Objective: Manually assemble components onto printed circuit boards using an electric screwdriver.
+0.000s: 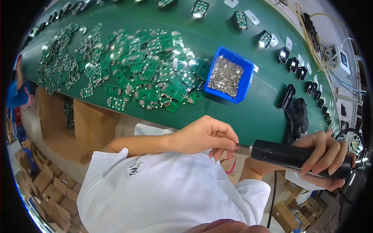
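Note:
My right hand (324, 157) is wrapped around the black barrel of an electric screwdriver (278, 153), held sideways in front of my body with its bit pointing left. At the tip of the thin metal bit (244, 146), the thumb and forefinger of my left hand (206, 136) are pinched together. Whatever lies between those fingertips is too small or hidden to make out. Beyond my hands, a blue tray (247, 86) full of small metal screws (225, 77) sits on the green table (171, 122).
Many loose green circuit boards (147, 73) are heaped across the table's left. Small black housings (241, 20), some with boards inside, and white covers (251, 17) line the far and right edges. A black bundle (298, 116) lies at right; an open cardboard box (91, 124) stands below left.

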Demonstrator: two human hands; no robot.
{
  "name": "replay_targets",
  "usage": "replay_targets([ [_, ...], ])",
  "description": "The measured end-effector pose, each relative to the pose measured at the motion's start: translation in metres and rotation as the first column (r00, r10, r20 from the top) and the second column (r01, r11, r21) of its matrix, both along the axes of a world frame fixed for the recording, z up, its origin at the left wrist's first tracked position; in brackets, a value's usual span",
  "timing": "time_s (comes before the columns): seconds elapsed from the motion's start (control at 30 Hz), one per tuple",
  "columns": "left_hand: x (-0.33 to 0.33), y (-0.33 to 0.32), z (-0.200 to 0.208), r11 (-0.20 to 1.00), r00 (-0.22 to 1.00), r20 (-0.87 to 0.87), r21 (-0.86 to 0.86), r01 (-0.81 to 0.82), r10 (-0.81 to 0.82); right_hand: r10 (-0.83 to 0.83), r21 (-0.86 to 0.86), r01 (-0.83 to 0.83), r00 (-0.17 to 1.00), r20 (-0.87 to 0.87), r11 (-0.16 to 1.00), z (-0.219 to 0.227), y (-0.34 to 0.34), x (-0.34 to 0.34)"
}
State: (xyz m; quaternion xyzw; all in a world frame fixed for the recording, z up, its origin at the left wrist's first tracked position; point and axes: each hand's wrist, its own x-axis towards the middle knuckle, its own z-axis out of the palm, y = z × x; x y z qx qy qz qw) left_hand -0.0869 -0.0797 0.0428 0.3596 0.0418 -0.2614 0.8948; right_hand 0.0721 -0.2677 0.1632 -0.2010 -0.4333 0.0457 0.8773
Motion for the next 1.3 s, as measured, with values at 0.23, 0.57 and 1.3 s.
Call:
replay_targets([
  [0.23, 0.039, -0.007, -0.009, 0.611, 0.579, 0.792, 0.363, -0.703, 0.195, -0.107, -0.052, 0.109, 0.993, 0.042, 0.993, 0.011, 0.016, 0.019],
  [0.57, 0.127, 0.011, 0.004, 0.144, 0.593, 0.764, 0.636, -0.758, -0.254, -0.444, -0.300, 0.545, 0.827, 0.345, 0.783, 0.017, -0.057, 0.117],
  [1.3, 0.133, 0.014, -0.038, -0.173, 0.717, 0.538, 0.733, -0.657, -0.443, -0.881, -0.232, 0.945, 0.304, 0.362, 0.231, -0.087, -0.143, 0.391],
])
